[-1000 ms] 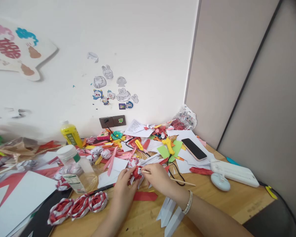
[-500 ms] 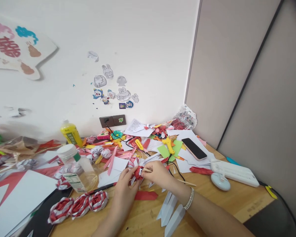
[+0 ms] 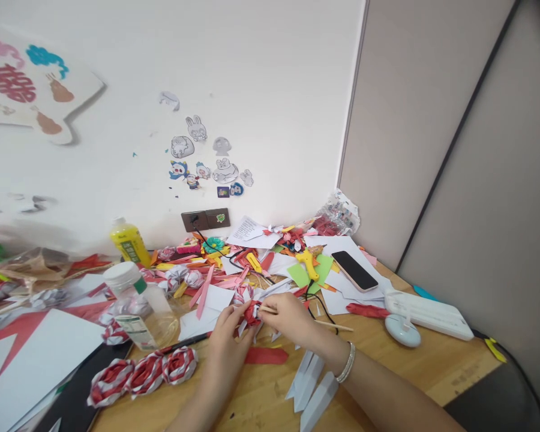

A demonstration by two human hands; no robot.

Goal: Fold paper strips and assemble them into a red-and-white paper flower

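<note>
Between my hands is a red and white paper flower (image 3: pixel 252 313), partly hidden by my fingers. My left hand (image 3: pixel 228 329) grips it from the left side. Pinched in my right hand (image 3: pixel 288 315) is a thin wooden stick (image 3: pixel 268 309), its tip against the red paper. Another wooden stick (image 3: pixel 335 326) shows beyond my right wrist. Under my hands lies a red paper strip (image 3: pixel 266 356). Folded white paper strips (image 3: pixel 312 384) rest below my right forearm. Three red and white paper rosettes (image 3: pixel 146 373) sit in a row to the left.
A clear plastic jar (image 3: pixel 139 309) and a yellow bottle (image 3: pixel 129 241) stand at the left. Behind my hands are paper scraps, a yellow glue gun (image 3: pixel 308 264) with its black cord, and a phone (image 3: pixel 354 271). A white mouse (image 3: pixel 402 330) and a white power strip (image 3: pixel 429 313) lie right.
The second wooden stick has shifted slightly, angling more level by my right wrist. My hands stay nearly in place, with the stick tip still at the red paper.
</note>
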